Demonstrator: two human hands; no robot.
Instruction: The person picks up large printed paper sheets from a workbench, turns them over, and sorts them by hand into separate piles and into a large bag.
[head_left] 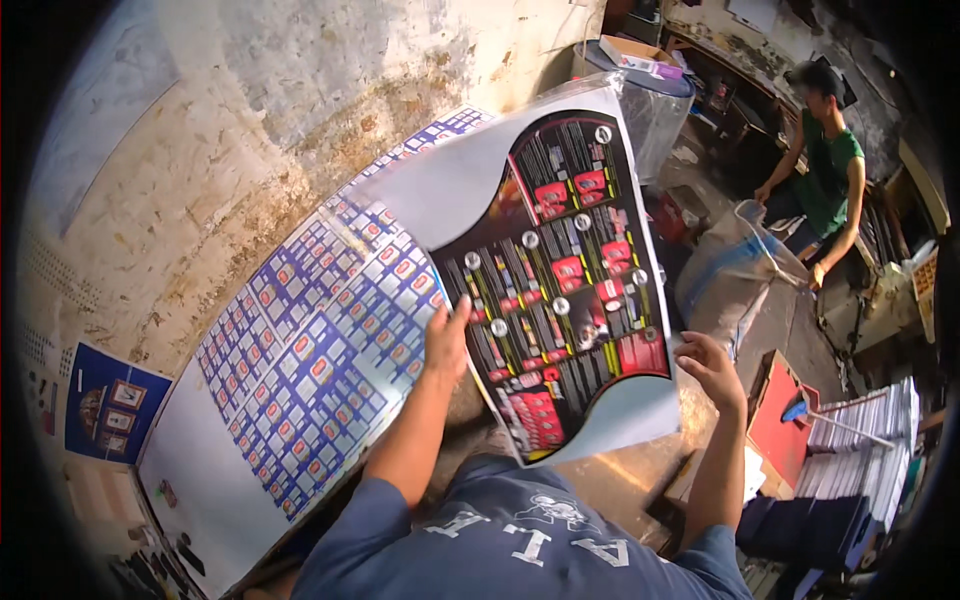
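I hold up a large glossy printed sheet, black with red and yellow blocks and silver discs, white along its edges. My left hand grips its left edge. My right hand grips its lower right edge. The sheet curves in the air in front of me, its top reaching toward the far wall. Below and left of it stands a stack of big sheets printed with small blue and white labels, leaning against the wall.
A stained plaster wall runs along the left. Another person in a green top sits at the back right beside a large plastic sack. Stacks of printed paper and a red board lie at the right.
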